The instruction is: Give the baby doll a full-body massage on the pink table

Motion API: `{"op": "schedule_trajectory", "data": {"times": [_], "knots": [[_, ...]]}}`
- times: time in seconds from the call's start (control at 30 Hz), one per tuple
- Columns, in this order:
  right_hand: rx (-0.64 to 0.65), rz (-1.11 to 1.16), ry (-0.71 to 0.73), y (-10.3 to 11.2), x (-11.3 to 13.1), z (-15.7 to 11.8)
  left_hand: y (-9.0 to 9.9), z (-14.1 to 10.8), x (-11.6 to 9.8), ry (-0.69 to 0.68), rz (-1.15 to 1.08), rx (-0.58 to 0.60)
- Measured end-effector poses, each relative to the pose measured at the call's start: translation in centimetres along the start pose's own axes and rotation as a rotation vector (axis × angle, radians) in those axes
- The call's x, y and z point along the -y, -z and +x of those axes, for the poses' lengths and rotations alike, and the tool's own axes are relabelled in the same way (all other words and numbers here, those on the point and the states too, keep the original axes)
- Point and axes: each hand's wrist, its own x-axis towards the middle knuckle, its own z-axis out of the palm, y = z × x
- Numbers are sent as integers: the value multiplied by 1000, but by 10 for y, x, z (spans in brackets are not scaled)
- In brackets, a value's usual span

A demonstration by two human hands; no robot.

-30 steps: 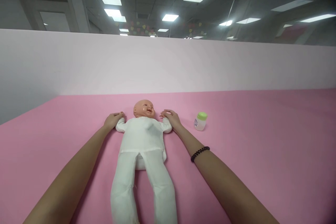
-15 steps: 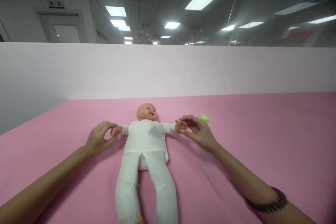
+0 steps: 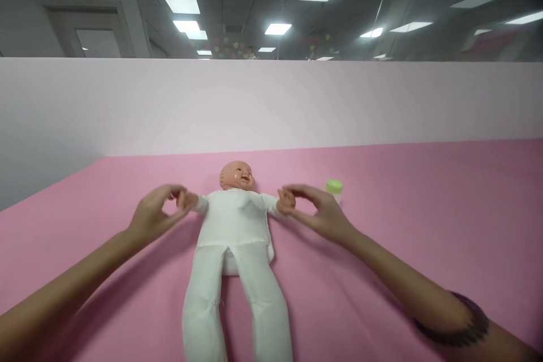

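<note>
A baby doll [image 3: 233,218] with a white cloth body lies on its back, head away from me and face turned a little to the right. Its arms stretch out to both sides. My left hand [image 3: 153,212] is closed with thumb and fingertips around the doll's hand [image 3: 186,200] on the left. On the other side, my right hand [image 3: 324,212] pinches the doll's hand [image 3: 286,200] on the right between thumb and fingers. The doll's feet are cut off by the lower edge of the view.
The doll rests on a pink surface [image 3: 403,209]. Beyond my right hand stands a small container with a green lid [image 3: 334,185], partly hidden by that hand. A white wall [image 3: 271,104] runs along the back, with glass, ceiling lights and a door above it.
The doll's hand on the right has come slightly inward with my right hand. More of the green-lidded container shows. The whole view has tilted down a little.
</note>
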Motion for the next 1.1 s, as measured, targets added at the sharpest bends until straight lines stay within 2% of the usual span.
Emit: {"op": "schedule_trajectory", "data": {"times": [0.07, 0.1, 0.13, 0.2, 0.23, 0.27, 0.33, 0.37, 0.43, 0.5, 0.57, 0.63, 0.7, 0.77, 0.83, 0.9, 0.97, 1.0, 1.1], "knots": [[-124, 114, -187, -5, -14, 37, -13, 31, 9, 360, -82, -148], [-170, 158, -280, -10, -24, 56, -24, 47, 14, 496, -95, -180], [-171, 176, -398, -17, -36, 73, -37, 60, 20, 604, -90, -146], [-98, 68, -738, -34, -60, 100, -66, 81, 33, 783, -28, 56], [-86, 21, -815, -43, -71, 109, -81, 87, 39, 848, 13, 210], [-72, -17, -877, -52, -81, 116, -95, 90, 44, 886, 24, 293], [-59, -63, -937, -64, -95, 121, -116, 92, 51, 923, 30, 405], [-58, -66, -945, -68, -98, 122, -122, 92, 52, 922, 22, 420], [-65, -39, -921, -67, -94, 121, -124, 93, 50, 899, 8, 411], [-86, 28, -852, -56, -79, 119, -112, 94, 43, 862, -12, 350], [-111, 112, -722, -38, -56, 112, -89, 93, 30, 785, -37, 237], [-120, 162, -520, -19, -29, 95, -59, 81, 12, 618, -52, 98], [-91, 104, -379, -6, -4, 64, -30, 55, -7, 385, 4, 28], [-56, -9, -194, -2, 15, 22, -8, 18, -24, 129, 110, 33], [-11, -118, -34, -7, 25, -24, 3, -24, -35, -139, 176, 59], [116, -236, 2, -17, 28, -62, 5, -60, -39, -327, 211, 132], [180, -312, 43, -25, 27, -82, 4, -80, -39, -367, 244, 172], [200, -319, 49, -27, 27, -84, 3, -83, -38, -344, 262, 166], [167, -217, 8, -24, 27, -56, 2, -62, -29, -121, 250, 80]]}}
